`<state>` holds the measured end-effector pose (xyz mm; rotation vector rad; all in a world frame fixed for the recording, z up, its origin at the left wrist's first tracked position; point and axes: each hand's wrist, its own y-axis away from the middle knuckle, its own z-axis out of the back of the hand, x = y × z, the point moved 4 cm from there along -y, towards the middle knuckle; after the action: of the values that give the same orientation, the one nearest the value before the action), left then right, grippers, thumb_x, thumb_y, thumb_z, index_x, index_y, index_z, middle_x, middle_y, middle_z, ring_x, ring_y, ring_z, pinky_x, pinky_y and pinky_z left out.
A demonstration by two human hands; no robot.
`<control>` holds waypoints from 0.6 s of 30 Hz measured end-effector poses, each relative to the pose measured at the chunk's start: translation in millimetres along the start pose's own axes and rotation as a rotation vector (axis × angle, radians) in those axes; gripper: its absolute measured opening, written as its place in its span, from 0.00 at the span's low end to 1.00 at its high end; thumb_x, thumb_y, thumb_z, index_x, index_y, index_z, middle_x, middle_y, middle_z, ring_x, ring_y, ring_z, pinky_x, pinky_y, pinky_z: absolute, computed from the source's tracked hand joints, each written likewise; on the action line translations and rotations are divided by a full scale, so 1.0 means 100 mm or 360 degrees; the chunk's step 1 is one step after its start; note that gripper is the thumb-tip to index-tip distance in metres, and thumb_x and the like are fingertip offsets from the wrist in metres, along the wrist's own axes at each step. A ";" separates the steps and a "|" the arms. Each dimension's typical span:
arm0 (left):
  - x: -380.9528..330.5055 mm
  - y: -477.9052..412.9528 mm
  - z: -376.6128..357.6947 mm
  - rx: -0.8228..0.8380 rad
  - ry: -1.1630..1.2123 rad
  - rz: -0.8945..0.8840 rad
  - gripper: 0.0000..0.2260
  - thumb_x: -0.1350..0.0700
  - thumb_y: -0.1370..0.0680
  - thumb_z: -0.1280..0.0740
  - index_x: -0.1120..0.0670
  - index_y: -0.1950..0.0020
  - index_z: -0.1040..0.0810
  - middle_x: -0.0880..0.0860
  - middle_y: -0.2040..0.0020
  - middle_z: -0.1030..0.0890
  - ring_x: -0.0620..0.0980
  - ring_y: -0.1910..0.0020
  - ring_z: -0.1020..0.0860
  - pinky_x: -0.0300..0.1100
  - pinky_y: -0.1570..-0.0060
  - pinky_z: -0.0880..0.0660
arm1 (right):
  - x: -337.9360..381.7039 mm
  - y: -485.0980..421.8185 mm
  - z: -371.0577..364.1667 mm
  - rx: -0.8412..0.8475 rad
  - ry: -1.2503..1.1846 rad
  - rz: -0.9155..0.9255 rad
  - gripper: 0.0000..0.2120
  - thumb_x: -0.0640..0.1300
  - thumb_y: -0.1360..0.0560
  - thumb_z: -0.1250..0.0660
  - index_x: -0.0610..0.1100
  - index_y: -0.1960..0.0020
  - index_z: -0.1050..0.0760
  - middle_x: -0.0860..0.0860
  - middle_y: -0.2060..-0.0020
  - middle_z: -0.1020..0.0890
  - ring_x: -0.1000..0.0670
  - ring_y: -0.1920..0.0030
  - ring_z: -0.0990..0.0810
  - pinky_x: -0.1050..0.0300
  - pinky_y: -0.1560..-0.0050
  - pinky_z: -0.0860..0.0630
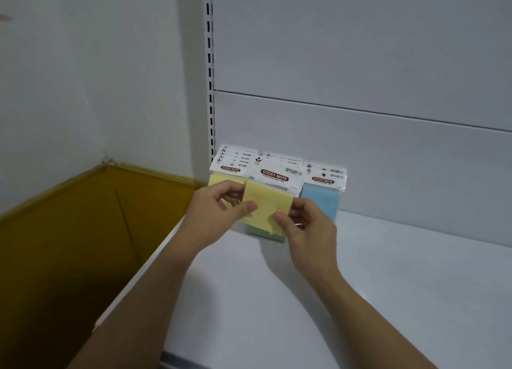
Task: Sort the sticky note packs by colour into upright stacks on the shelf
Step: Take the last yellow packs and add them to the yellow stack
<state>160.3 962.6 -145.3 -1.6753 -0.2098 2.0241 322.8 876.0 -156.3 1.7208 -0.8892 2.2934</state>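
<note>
A yellow sticky note pack point(267, 199) with a white "STICKY NOTE" header is held upright just above the white shelf point(388, 280). My left hand point(219, 213) pinches its left edge, and my right hand point(307, 227) pinches its lower right corner. Behind it stands a green stack point(263, 231), mostly hidden by the held pack. An upright yellow stack point(230, 169) stands at the left against the back panel. An upright blue stack point(321, 197) stands at the right.
A slotted white upright point(210, 72) runs up the shelf's back left corner. Left of the shelf is a brownish-yellow floor and skirting point(83, 230) below a white wall. The shelf's grey front edge point(177, 359) shows at the bottom.
</note>
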 end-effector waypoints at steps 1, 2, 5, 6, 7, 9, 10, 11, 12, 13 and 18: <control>0.03 -0.01 0.01 0.0018 0.0046 0.0027 0.12 0.60 0.33 0.23 0.43 0.61 0.17 0.42 0.66 0.19 0.42 0.67 0.24 0.38 0.62 0.26 | -0.01 0.00 -0.01 -0.0003 -0.0007 0.0001 0.13 0.38 0.30 0.26 0.54 0.59 0.24 0.54 0.64 0.18 0.52 0.62 0.19 0.60 0.58 0.21; 0.05 -0.03 0.01 0.0021 0.0091 0.0062 0.14 0.62 0.33 0.23 0.42 0.61 0.17 0.42 0.66 0.19 0.45 0.65 0.23 0.43 0.59 0.23 | -0.01 0.00 -0.02 -0.0001 -0.0006 0.0004 0.13 0.38 0.30 0.26 0.55 0.58 0.24 0.54 0.64 0.18 0.51 0.61 0.19 0.59 0.58 0.20; 0.11 -0.08 0.07 -0.0033 0.0152 0.0130 0.17 0.65 0.32 0.25 0.41 0.63 0.17 0.42 0.67 0.19 0.47 0.63 0.24 0.47 0.54 0.23 | 0.02 0.02 -0.07 0.0029 0.0086 0.0056 0.16 0.38 0.30 0.26 0.58 0.56 0.26 0.57 0.62 0.18 0.57 0.61 0.19 0.66 0.58 0.23; 0.13 -0.09 0.11 -0.0094 0.0157 0.0142 0.16 0.65 0.31 0.25 0.42 0.63 0.17 0.42 0.67 0.19 0.47 0.63 0.24 0.47 0.54 0.23 | 0.03 0.03 -0.09 0.0042 0.0126 0.0079 0.17 0.38 0.30 0.26 0.59 0.55 0.26 0.58 0.61 0.19 0.59 0.60 0.20 0.70 0.59 0.25; 0.16 -0.11 0.18 -0.0176 0.0175 0.0159 0.15 0.66 0.30 0.26 0.44 0.63 0.17 0.42 0.67 0.19 0.47 0.63 0.23 0.46 0.54 0.23 | 0.03 0.04 -0.10 0.0049 0.0162 0.0102 0.17 0.38 0.30 0.26 0.58 0.53 0.26 0.59 0.60 0.19 0.60 0.59 0.20 0.72 0.59 0.26; 0.23 -0.16 0.31 -0.0351 0.0167 0.0198 0.12 0.65 0.29 0.27 0.46 0.59 0.18 0.45 0.65 0.18 0.43 0.64 0.22 0.42 0.54 0.24 | 0.01 0.04 -0.11 0.0048 0.0245 0.0147 0.17 0.38 0.30 0.26 0.56 0.50 0.25 0.59 0.59 0.19 0.61 0.58 0.21 0.73 0.59 0.27; 0.28 -0.18 0.37 -0.0412 0.0120 0.0222 0.10 0.65 0.29 0.27 0.49 0.57 0.19 0.47 0.63 0.18 0.40 0.65 0.22 0.41 0.55 0.24 | -0.01 0.04 -0.12 0.0049 0.0284 0.0154 0.16 0.38 0.30 0.26 0.55 0.49 0.25 0.59 0.58 0.20 0.60 0.58 0.21 0.72 0.59 0.27; 0.34 -0.19 0.42 -0.0447 0.0059 0.0251 0.09 0.64 0.28 0.27 0.50 0.55 0.19 0.48 0.62 0.18 0.39 0.65 0.22 0.41 0.54 0.24 | -0.03 0.03 -0.12 0.0054 0.0315 0.0151 0.16 0.39 0.29 0.26 0.55 0.48 0.25 0.59 0.58 0.20 0.60 0.58 0.21 0.70 0.59 0.26; 0.39 -0.21 0.45 -0.0466 -0.0006 0.0281 0.08 0.64 0.28 0.27 0.52 0.54 0.19 0.48 0.62 0.18 0.40 0.65 0.21 0.42 0.54 0.24 | -0.06 0.03 -0.12 0.0062 0.0339 0.0145 0.15 0.39 0.29 0.27 0.55 0.48 0.25 0.59 0.58 0.20 0.60 0.58 0.21 0.68 0.58 0.26; 0.44 -0.21 0.47 -0.0476 -0.0054 0.0310 0.07 0.63 0.28 0.27 0.53 0.54 0.19 0.49 0.62 0.18 0.42 0.65 0.21 0.43 0.54 0.23 | -0.07 0.03 -0.12 0.0072 0.0359 0.0139 0.15 0.40 0.29 0.27 0.55 0.49 0.25 0.59 0.58 0.20 0.60 0.58 0.21 0.67 0.58 0.25; 0.58 -0.22 0.42 -0.0443 -0.0336 0.0381 0.08 0.60 0.29 0.26 0.56 0.51 0.17 0.51 0.60 0.18 0.49 0.61 0.20 0.44 0.54 0.22 | -0.11 0.02 -0.07 0.0049 0.0406 0.0158 0.14 0.40 0.28 0.28 0.55 0.49 0.25 0.58 0.59 0.20 0.61 0.57 0.21 0.70 0.61 0.27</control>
<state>119.4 1017.1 -177.5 -1.7142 -0.3966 2.4482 319.6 880.7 -168.2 1.3797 -0.9088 2.5292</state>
